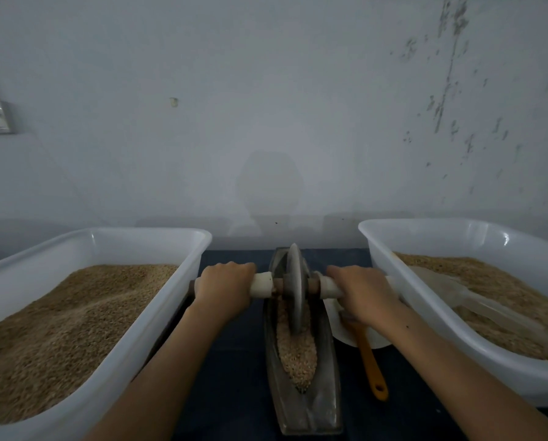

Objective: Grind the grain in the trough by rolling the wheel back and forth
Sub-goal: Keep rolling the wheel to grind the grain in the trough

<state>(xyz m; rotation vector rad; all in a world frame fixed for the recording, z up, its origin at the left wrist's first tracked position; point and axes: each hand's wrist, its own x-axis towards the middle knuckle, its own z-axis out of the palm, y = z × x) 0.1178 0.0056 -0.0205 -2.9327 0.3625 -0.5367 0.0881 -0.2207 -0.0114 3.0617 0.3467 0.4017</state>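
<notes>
A narrow boat-shaped metal trough (pixel 325 405) lies lengthwise in front of me on a dark table. Tan grain (pixel 298 354) fills its groove in the near half. A grey metal wheel (pixel 294 288) stands upright in the groove, in the far half of the trough. A rod runs through the wheel with a white handle (pixel 261 284) on each side. My left hand (pixel 223 286) grips the left handle. My right hand (pixel 360 292) grips the right handle. Both arms reach forward.
A large white tub (pixel 158 316) full of tan grain stands to the left. A second white tub (pixel 425 316) with grain and a clear scoop (pixel 450 288) stands right. A white dish (pixel 339 326) and an orange-handled brush (pixel 372 367) lie beside the trough. A grey wall is close behind.
</notes>
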